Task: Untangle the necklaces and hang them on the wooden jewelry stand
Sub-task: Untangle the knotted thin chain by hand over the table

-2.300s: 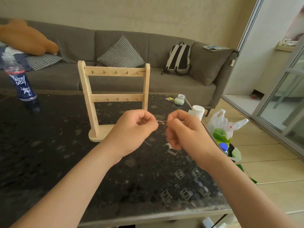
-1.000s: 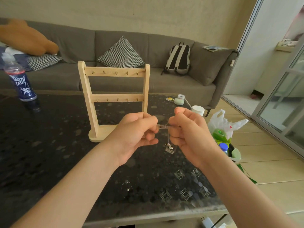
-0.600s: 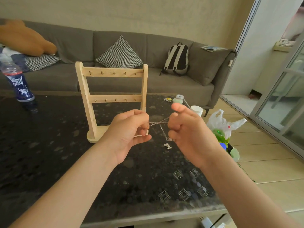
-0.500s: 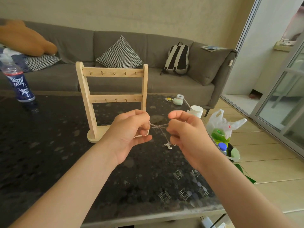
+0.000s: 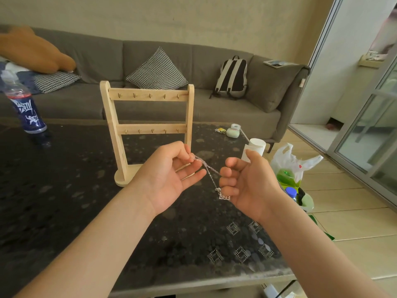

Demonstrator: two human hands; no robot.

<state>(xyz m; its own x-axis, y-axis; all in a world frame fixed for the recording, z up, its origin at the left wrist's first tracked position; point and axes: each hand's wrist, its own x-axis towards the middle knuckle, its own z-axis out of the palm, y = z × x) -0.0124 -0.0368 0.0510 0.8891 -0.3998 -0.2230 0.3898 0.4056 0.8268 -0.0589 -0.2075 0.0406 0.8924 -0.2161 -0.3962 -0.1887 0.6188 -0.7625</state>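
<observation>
Above table (image 5: 64, 190), left hand (image 5: 169, 175) pinches necklace (image 5: 211, 177); right hand (image 5: 249, 181) grips it.

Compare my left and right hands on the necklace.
The left hand pinches the necklace at its fingertips, lower fingers stretched out; the right hand has all fingers curled. The left hand holds the necklace higher; the pendant dangles by the right hand. Both hold the same necklace.

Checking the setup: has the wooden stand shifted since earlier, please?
No; the wooden stand keeps its spacing from the blue bottle on the table.
</observation>
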